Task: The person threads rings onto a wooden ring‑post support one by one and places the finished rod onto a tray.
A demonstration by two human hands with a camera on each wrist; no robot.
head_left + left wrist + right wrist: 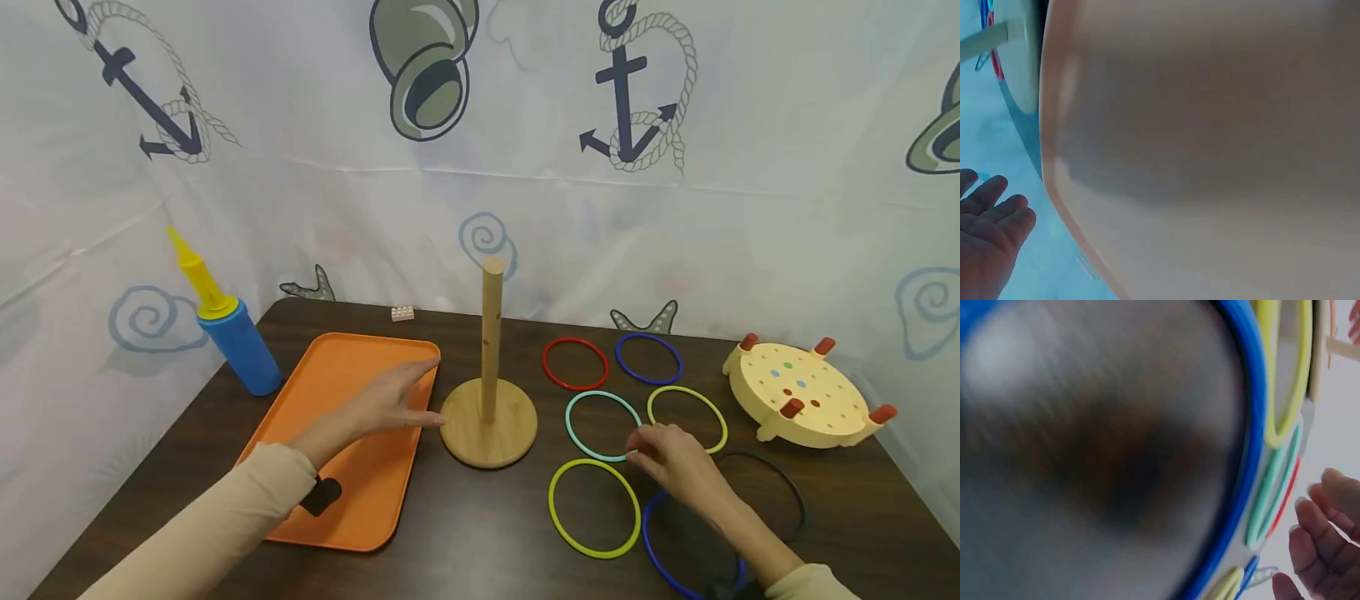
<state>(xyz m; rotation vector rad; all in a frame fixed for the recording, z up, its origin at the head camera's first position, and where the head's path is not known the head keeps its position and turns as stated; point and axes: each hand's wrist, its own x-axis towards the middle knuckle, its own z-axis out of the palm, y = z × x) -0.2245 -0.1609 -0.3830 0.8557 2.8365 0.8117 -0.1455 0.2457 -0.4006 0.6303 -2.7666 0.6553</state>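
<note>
My left hand (378, 404) hovers over the right part of an orange tray (367, 508), fingers straight and thumb spread, holding nothing. Its fingertips point toward a wooden stand (491, 342) with a round base and upright peg. My right hand (678, 462), fingers slightly bent, hangs by the right edge of a teal ring (598, 394); in the right wrist view its fingers (1310, 550) appear apart from the rings. Around it lie a yellow ring (678, 388), a yellow-green ring (592, 462), a large blue ring (647, 533) partly under the forearm, and a black ring (802, 504).
A red ring (574, 340) and a smaller blue ring (648, 336) lie farther back. At the right stands a cream peg-legged toy (798, 387) with red tips. A blue and yellow pump (240, 346) leans at the left; a white brick (402, 313) sits at the back edge.
</note>
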